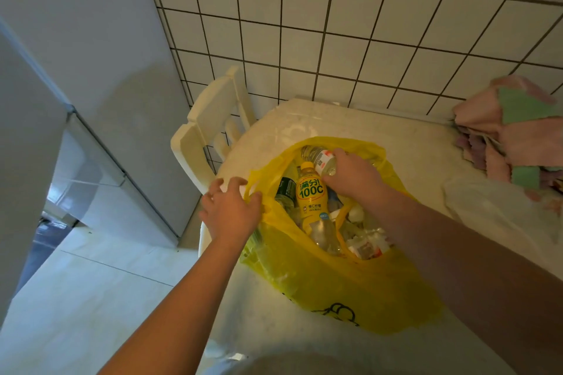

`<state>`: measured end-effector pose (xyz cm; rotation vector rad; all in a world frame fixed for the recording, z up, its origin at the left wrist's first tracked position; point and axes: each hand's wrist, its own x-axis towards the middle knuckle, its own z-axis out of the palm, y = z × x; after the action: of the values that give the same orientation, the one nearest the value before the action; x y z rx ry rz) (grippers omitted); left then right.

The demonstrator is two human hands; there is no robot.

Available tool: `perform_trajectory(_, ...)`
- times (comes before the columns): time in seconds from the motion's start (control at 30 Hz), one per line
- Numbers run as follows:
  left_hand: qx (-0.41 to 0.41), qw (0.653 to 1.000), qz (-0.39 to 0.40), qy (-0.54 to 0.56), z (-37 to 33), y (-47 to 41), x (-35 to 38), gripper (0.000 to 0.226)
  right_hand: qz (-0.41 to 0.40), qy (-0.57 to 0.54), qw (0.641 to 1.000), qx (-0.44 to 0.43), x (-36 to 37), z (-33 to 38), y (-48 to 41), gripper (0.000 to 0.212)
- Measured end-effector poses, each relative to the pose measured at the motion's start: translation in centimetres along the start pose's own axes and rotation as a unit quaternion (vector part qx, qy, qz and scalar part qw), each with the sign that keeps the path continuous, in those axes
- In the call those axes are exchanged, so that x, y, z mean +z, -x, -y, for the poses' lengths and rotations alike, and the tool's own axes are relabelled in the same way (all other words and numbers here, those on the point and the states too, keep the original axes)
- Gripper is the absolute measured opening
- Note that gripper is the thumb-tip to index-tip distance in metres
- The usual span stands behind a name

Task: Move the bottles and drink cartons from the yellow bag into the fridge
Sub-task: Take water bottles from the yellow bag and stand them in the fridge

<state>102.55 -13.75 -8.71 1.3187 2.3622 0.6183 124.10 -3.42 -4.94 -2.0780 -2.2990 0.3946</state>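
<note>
A yellow plastic bag (335, 289) lies open on the pale table (411, 143). Inside it are a yellow-labelled lemon drink bottle (310, 198), a dark green bottle (285, 190) and several clear bottles and packets. My right hand (353, 175) reaches into the bag and grips a clear bottle with a red and white label (323, 160). My left hand (231, 207) rests with spread fingers on the bag's left rim and handle. The grey fridge (91, 70) stands at the left with its doors closed.
A cream wooden chair (213, 128) is tucked between the table and the fridge. A pile of pink and green cloths (511, 143) lies on the table's right side. A white tiled wall backs the table. Pale floor tiles (76, 298) lie below left.
</note>
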Motion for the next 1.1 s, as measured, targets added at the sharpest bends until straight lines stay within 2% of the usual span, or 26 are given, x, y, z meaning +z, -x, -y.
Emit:
perform_trajectory(0.07, 0.097, 0.992, -0.078, 0.029, -1.4, 1.2, -0.6, 0.037, 0.004, -0.004, 1.000, 0.010, -0.1, 0.2, -0.1, 0.061)
perform_trajectory(0.13, 0.174, 0.984, -0.035, 0.034, -3.1, 2.0, -0.6, 0.039, 0.009, -0.018, 0.999, 0.025, -0.3, 0.3, -0.1, 0.063)
perform_trajectory(0.23, 0.200, 0.976, 0.047, -0.070, -5.9, 2.8, 0.6, 0.054, 0.015, -0.080, 0.995, 0.055, -0.6, 0.2, -0.2, 0.062)
perform_trajectory(0.3, 0.196, 0.968, 0.078, -0.134, -7.4, 3.3, 1.3, 0.063, 0.012, -0.127, 0.989, 0.070, -1.1, -0.1, -0.3, 0.057)
perform_trajectory(0.47, 0.161, 0.961, 0.128, -0.186, -9.5, 3.8, 3.1, 0.071, 0.009, -0.236, 0.966, 0.108, -2.8, -1.1, 0.1, 0.046)
perform_trajectory(0.63, 0.130, 0.951, 0.174, -0.220, -10.9, 4.6, 3.9, 0.102, -0.012, -0.351, 0.925, 0.144, -3.0, -3.4, 2.3, 0.034)
perform_trajectory(0.87, 0.069, 0.959, 0.180, -0.205, -10.8, 4.3, 4.0, 0.099, -0.036, -0.496, 0.854, 0.152, -4.0, -5.8, 7.2, 0.022)
perform_trajectory(0.97, 0.053, 0.968, 0.179, -0.170, -10.6, 4.0, 3.8, 0.086, -0.049, -0.559, 0.814, 0.152, -4.3, -6.9, 8.9, 0.011)
perform_trajectory(1.03, 0.052, 0.975, 0.174, -0.129, -10.6, 4.0, 3.5, 0.072, -0.052, -0.605, 0.780, 0.152, -4.4, -7.8, 9.9, 0.013)
perform_trajectory(1.1, 0.050, 0.983, 0.149, -0.097, -10.7, 4.4, 3.2, 0.068, -0.067, -0.638, 0.751, 0.154, -4.6, -8.7, 11.0, 0.025)
